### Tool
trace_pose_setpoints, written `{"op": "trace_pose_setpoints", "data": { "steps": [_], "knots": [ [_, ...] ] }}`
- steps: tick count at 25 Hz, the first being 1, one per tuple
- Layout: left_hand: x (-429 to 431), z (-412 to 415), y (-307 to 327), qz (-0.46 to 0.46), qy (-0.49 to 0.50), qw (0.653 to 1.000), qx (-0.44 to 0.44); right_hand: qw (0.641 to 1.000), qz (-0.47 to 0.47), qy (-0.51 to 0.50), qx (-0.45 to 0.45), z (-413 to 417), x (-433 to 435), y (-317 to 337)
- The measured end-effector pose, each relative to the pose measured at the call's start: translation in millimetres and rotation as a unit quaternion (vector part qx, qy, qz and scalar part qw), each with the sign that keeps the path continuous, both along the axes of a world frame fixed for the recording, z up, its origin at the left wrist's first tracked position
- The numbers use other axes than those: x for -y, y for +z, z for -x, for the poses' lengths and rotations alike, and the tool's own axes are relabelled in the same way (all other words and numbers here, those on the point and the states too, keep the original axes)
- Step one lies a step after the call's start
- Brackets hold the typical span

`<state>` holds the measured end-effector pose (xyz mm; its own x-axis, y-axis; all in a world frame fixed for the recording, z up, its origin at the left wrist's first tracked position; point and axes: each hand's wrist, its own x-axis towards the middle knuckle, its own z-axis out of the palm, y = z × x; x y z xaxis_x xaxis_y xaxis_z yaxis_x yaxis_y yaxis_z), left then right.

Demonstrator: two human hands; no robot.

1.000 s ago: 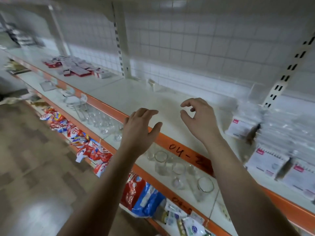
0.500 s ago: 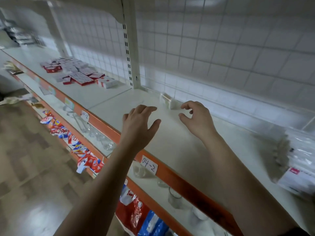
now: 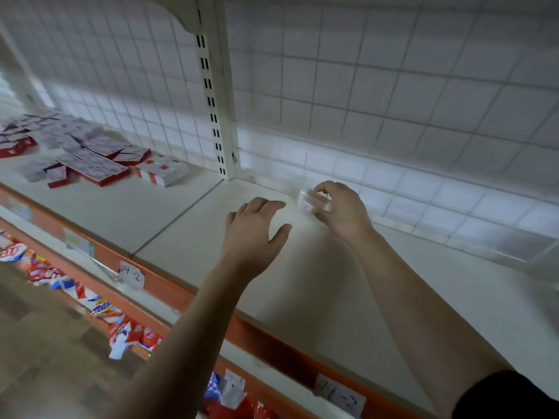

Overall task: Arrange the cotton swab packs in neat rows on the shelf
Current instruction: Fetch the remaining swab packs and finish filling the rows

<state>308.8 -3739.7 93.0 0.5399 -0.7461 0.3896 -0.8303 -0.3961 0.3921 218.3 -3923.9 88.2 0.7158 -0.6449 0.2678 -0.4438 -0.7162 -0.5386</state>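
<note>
A small clear cotton swab pack [image 3: 311,201] sits at the back of the white shelf [image 3: 302,267], close to the wire-grid back wall. My right hand [image 3: 341,210] curls its fingers and thumb round the pack. To the left of it my left hand [image 3: 257,228] hovers over the shelf with spread, relaxed fingers and holds nothing. The other swab packs that stood to the right are out of view.
A white slotted upright [image 3: 216,95] divides the shelf bays. Red and white boxes [image 3: 90,160] lie scattered on the left bay. The orange shelf edge [image 3: 187,297] carries paper labels. Snack packets [image 3: 45,270] fill a lower shelf. A clear divider [image 3: 514,246] runs along the back right.
My view swung left, away from the stacked swab packs. Both hands reached toward the back of the shelf, and my right hand closed round the lone clear pack.
</note>
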Motion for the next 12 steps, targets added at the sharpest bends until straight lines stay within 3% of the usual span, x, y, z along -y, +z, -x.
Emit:
{"op": "trace_pose_setpoints", "data": {
  "steps": [6,12],
  "knots": [
    [6.9,-43.6,-10.2,-0.003,-0.039,0.999,-0.028,0.996,0.026,-0.061,-0.067,-27.2,-0.1,-11.1],
    [30.9,-41.3,-3.4,0.032,-0.102,0.993,-0.043,0.995,-0.045,-0.079,0.033,9.0,-10.0,2.8]
  ]
}}
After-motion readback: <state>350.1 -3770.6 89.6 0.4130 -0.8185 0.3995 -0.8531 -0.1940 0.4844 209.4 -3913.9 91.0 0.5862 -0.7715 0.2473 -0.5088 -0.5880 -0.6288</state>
